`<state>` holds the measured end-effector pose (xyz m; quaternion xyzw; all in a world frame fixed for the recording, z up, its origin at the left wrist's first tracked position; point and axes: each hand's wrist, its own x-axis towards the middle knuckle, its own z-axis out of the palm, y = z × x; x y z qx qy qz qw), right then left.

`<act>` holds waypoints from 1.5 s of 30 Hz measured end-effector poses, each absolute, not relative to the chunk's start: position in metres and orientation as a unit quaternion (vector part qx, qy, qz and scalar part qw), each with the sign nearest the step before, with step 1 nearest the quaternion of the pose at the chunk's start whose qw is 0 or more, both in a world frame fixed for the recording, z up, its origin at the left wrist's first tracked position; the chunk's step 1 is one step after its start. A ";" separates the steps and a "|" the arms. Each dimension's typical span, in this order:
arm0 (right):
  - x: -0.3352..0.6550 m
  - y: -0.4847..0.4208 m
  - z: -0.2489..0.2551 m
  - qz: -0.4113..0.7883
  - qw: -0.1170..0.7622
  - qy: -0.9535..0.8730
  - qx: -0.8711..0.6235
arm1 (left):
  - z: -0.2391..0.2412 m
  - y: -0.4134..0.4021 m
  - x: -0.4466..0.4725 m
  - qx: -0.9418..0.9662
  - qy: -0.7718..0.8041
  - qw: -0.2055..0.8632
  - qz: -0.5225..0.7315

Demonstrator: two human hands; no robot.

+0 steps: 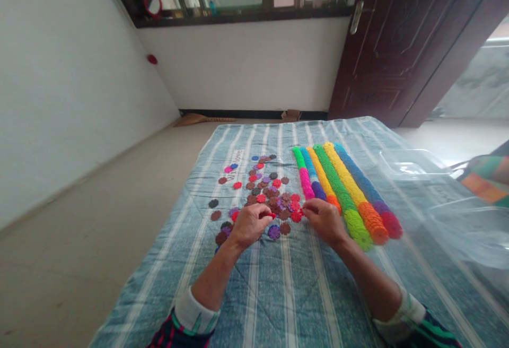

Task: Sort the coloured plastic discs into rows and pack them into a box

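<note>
Pinch of thumb and fingertips, twice over: left hand (pixel 247 226) on one red disc (pixel 272 215), right hand (pixel 327 222) on a second red disc (pixel 303 212), mostly hidden. Between the two and beyond, flat on one striped cloth (pixel 270 295), dozens of loose discs (pixel 272 202) in brown, red, purple, blue and black, too overlapped for an exact count. To the right, six long rows of stacked discs (pixel 333 178), then two clear containers (pixel 413 171) and, at the edge, patterned clothing (pixel 482 179) of one other person.
</note>
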<state>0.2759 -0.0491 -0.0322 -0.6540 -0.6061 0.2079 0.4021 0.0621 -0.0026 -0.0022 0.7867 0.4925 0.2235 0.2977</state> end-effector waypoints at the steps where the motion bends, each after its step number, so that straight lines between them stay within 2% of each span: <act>1: 0.277 -0.048 -0.031 0.214 0.400 -0.603 -0.656 | -0.002 -0.003 0.062 0.785 0.493 0.299 0.225; 10: 0.265 -0.043 -0.026 0.220 0.318 -0.647 -0.658 | -0.003 -0.002 0.061 0.784 0.495 0.307 0.217; 17: 0.259 -0.051 -0.014 0.097 0.150 -0.710 -0.681 | -0.003 -0.001 0.061 0.803 0.489 0.278 0.197; 23: 0.249 -0.059 -0.002 0.057 0.085 -0.721 -0.685 | -0.003 0.000 0.062 0.823 0.498 0.222 0.160; 33: 0.243 -0.062 -0.002 0.046 0.094 -0.705 -0.701 | -0.003 -0.001 0.062 0.837 0.499 0.180 0.132; 45: 0.247 -0.062 -0.019 0.086 0.221 -0.711 -0.662 | -0.004 0.001 0.061 0.834 0.487 0.212 0.149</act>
